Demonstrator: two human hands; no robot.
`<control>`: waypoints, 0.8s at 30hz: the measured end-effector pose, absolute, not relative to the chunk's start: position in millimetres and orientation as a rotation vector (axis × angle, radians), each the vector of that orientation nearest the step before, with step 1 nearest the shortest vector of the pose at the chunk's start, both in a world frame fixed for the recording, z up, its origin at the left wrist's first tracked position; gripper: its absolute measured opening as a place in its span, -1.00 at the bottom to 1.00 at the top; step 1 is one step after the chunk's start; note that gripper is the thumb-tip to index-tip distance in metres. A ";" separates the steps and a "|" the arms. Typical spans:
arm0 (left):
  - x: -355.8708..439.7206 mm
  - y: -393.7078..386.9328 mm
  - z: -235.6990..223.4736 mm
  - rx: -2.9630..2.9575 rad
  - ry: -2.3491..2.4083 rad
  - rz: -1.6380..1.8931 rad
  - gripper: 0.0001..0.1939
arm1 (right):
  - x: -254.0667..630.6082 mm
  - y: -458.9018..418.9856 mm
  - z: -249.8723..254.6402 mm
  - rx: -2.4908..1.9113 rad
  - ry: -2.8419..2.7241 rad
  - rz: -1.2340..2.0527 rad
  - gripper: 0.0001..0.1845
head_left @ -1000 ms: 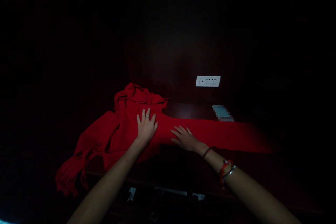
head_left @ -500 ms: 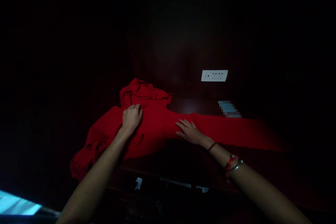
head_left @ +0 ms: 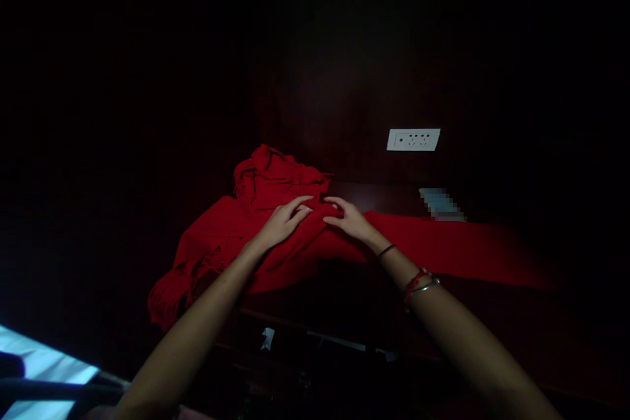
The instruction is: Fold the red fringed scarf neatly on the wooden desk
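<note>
A red scarf (head_left: 433, 246) with fringed ends lies across a dark surface, its right part spread flat and its left part folded and bunched. At the narrowed middle, my left hand (head_left: 284, 223) has its fingers curled on the cloth from the left. Facing it, my right hand (head_left: 352, 218) curves its thumb and fingers around the same raised fold. The fingertips of the two hands are close together but apart. Fabric partly hides the fingers. A dark band and red and silver bracelets circle my right wrist.
A white wall socket (head_left: 413, 140) is on the dark wall behind. A blurred bluish flat object (head_left: 441, 204) lies beyond the scarf at right. Pale scraps (head_left: 267, 339) show below the front edge. Something bright (head_left: 44, 364) is at lower left. Much of the scene is very dark.
My left hand has moved right from the bunched part, and its fist has loosened into a curled grasp. My right hand has gone from lying flat to curling around the cloth. The middle now bunches up.
</note>
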State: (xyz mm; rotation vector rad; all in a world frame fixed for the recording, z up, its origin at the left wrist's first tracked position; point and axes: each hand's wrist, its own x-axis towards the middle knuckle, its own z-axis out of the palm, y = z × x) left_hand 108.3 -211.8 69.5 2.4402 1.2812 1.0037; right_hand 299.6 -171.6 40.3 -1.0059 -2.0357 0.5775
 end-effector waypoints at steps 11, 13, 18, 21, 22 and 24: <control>47.7 -220.6 94.0 2.701 1.969 0.305 -0.62 | 328.1 -158.8 37.8 -0.770 -1.539 0.913 -0.60; 33.7 -227.0 115.1 2.676 2.276 0.511 -0.66 | 337.0 -156.2 37.8 -0.782 -1.445 0.934 -0.58; 13.3 -242.3 140.6 2.553 2.646 0.776 -0.63 | 358.9 -149.1 30.6 -0.831 -1.423 0.923 -0.56; 20.8 -245.6 122.7 2.439 2.503 0.049 -0.53 | 363.9 -147.5 24.9 -0.884 -1.532 0.895 -0.56; 26.4 -246.0 113.8 2.362 2.465 -0.115 -0.46 | 364.0 -147.6 23.3 -0.900 -1.573 0.880 -0.56; 40.8 -246.0 96.5 2.387 2.358 -0.185 -0.32 | 362.3 -149.1 20.6 -0.916 -1.649 0.833 -0.57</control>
